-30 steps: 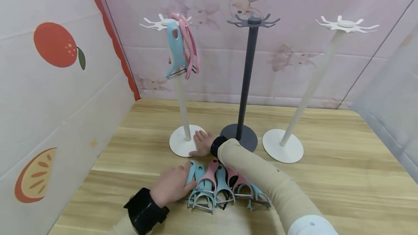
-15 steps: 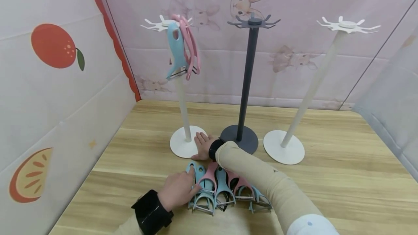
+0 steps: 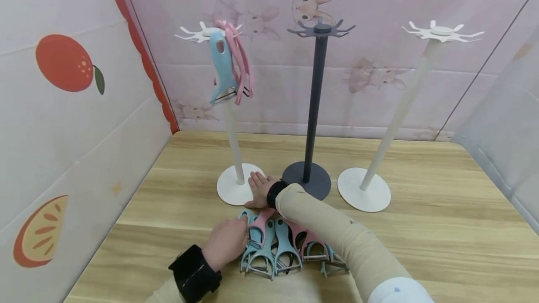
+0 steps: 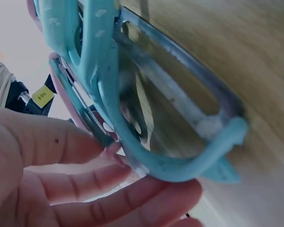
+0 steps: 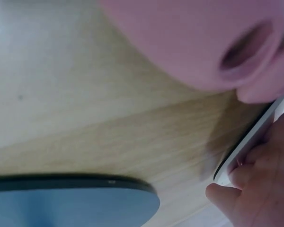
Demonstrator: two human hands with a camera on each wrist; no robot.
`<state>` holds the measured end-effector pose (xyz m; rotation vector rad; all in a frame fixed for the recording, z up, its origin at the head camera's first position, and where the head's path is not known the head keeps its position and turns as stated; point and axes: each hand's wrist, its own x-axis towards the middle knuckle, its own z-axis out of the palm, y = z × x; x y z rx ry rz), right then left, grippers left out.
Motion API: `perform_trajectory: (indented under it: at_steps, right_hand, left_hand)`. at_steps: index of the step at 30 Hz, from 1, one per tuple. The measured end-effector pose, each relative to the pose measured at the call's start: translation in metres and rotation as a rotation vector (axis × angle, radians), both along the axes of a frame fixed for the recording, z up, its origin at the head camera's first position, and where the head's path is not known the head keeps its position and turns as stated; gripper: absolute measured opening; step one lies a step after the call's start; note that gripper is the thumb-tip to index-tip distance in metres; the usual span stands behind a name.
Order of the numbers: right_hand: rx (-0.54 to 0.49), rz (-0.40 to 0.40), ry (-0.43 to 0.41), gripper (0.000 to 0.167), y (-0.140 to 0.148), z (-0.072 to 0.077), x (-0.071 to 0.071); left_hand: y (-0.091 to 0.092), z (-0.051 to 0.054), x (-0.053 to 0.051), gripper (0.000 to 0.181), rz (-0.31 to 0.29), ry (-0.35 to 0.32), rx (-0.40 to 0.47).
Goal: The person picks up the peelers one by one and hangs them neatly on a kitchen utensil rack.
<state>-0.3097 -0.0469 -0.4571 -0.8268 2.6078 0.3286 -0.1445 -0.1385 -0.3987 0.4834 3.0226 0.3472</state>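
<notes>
Fingers (image 4: 128,201) of the left hand (image 3: 226,243) curl in toward the thumb and pinch a peeler at the left end of a cluster, lower centre of the frame; exactly which peeler cannot be told. The left wrist view shows a blue peeler (image 4: 175,168) whose arched head lies against the fingertips. The right hand (image 3: 259,191), near the centre, lies with fingers extended on the round white base (image 3: 229,186) of the left stand (image 3: 234,146), grasping nothing. The cluster of peelers (image 3: 283,236), blue and pink, lies on the wooden table (image 3: 442,191) below this base, handles mostly toward the top of the frame, blades toward the bottom; the right sleeve (image 3: 324,221) passes over its right end.

Upper left of centre, a blue peeler and pink peelers (image 3: 238,55) hang from the hooks of the left stand. A dark grey stand (image 3: 315,116) rises at upper centre, and a second white stand (image 3: 391,130) at right. A black band (image 3: 195,272) encircles each wrist. Behind, a pink backdrop (image 3: 290,92) bears rabbit prints; the left wall carries a printed orange fruit (image 3: 63,63) above a printed slice (image 3: 41,230).
</notes>
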Motion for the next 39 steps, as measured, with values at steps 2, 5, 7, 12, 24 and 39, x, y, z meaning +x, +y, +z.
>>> perform_trajectory:
  at_steps: [2,5,7,12,24,39]
  right_hand:
    - [0.003,0.002,0.004,0.085,0.000,0.001,0.001]
    - [0.002,0.001,0.003,0.085,0.000,0.001,0.001]
    - [0.002,-0.001,0.001,0.085,0.000,0.001,0.001]
    - [0.014,-0.003,-0.002,0.085,0.001,0.006,0.002]
    - [0.015,0.013,-0.019,0.081,0.004,0.022,0.013]
    - [0.000,-0.016,-0.068,0.083,0.003,0.021,0.010]
  left_hand:
    - [0.000,-0.001,0.001,0.010,0.011,0.038,-0.015]
    - [-0.001,-0.001,0.000,0.011,0.010,0.075,-0.041]
    - [-0.003,0.000,-0.001,0.012,0.000,0.074,-0.049]
    - [-0.011,0.004,-0.004,0.010,-0.010,0.059,-0.059]
    - [0.003,0.001,-0.011,0.025,-0.028,0.149,-0.077]
    - [-0.005,0.008,-0.012,0.016,-0.033,0.003,0.027]
